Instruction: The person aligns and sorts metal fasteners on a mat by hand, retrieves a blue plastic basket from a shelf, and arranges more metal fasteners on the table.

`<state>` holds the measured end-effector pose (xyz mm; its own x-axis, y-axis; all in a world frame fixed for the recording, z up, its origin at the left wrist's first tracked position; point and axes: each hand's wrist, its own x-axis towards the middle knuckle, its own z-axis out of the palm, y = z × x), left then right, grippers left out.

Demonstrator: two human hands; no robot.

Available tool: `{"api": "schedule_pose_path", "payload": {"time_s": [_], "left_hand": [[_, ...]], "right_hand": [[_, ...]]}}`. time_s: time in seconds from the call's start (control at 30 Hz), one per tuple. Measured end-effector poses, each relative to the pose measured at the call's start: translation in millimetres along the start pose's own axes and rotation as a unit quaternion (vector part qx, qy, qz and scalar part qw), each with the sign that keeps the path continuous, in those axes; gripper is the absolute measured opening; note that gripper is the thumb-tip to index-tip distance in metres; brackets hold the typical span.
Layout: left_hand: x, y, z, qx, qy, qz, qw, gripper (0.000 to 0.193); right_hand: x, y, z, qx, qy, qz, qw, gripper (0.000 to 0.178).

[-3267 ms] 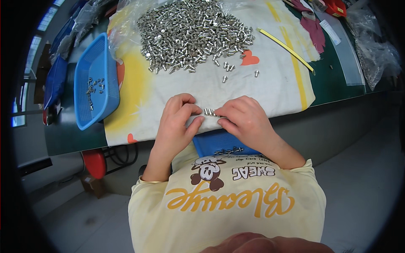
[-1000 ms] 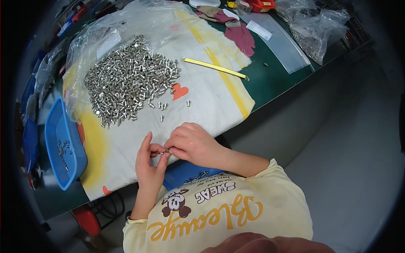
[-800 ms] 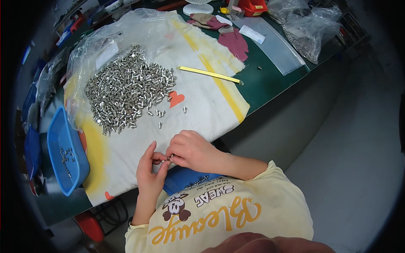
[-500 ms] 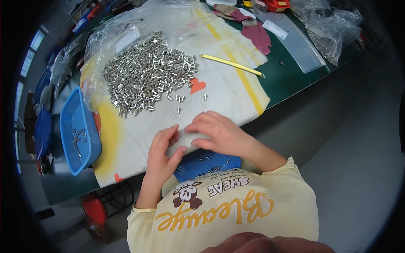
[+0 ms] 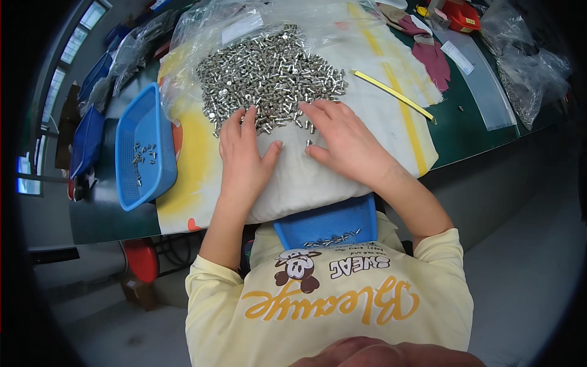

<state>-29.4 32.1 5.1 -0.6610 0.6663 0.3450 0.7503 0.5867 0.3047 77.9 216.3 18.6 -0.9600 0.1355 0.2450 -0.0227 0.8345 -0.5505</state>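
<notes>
A broad heap of small silvery metal pieces, like rivets or short screws (image 5: 269, 76), lies on a white and yellow cloth (image 5: 293, 177). At the heap's near left edge is my left hand (image 5: 247, 153), fingers apart and fingertips touching the pieces. My right hand (image 5: 345, 140) is at the near right edge, fingers spread, with a few loose pieces beside its thumb and fingertips. Neither hand appears to grip anything. Below the table edge, against my body, sits a blue basket (image 5: 330, 220) with several of the metal pieces in it.
A second blue basket (image 5: 168, 162) with some pieces stands on the left. To the right lie a yellow strip (image 5: 394, 95), a maroon glove (image 5: 432, 61) and a clear plastic sheet (image 5: 489, 101). Plastic bags (image 5: 526, 67) and a red container (image 5: 461, 15) are at the far right.
Both hands have moved forward from the table's near edge, above the lap basket, to the heap, and their fingers have spread. The view has shifted, so the table appears farther right and higher.
</notes>
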Motion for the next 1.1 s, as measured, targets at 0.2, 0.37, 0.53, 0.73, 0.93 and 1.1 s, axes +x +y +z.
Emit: {"api": "schedule_pose_path", "payload": {"time_s": [0.2,0.37,0.53,0.73,0.93,1.1], "left_hand": [[36,-30,26,0.008,-0.024,0.011,1.000,0.094],[42,-26,28,-0.081,-0.038,0.040,0.995,0.099],[27,-19,25,-0.158,-0.075,0.106,0.979,0.093],[51,-52,27,-0.087,0.022,0.082,0.993,0.083],[84,-75,56,0.016,0.091,-0.054,0.994,0.068],[81,-61,53,-0.095,0.080,0.014,0.992,0.053]], "right_hand": [[60,33,34,-0.041,0.011,-0.051,0.998,0.061],[76,33,43,-0.077,-0.006,-0.072,0.994,0.059],[61,45,24,0.028,-0.052,-0.124,0.991,0.048],[67,51,16,0.020,0.026,-0.132,0.991,0.050],[118,62,54,-0.084,0.077,-0.063,0.991,0.063],[124,57,43,-0.040,-0.012,-0.060,0.997,0.061]]}}
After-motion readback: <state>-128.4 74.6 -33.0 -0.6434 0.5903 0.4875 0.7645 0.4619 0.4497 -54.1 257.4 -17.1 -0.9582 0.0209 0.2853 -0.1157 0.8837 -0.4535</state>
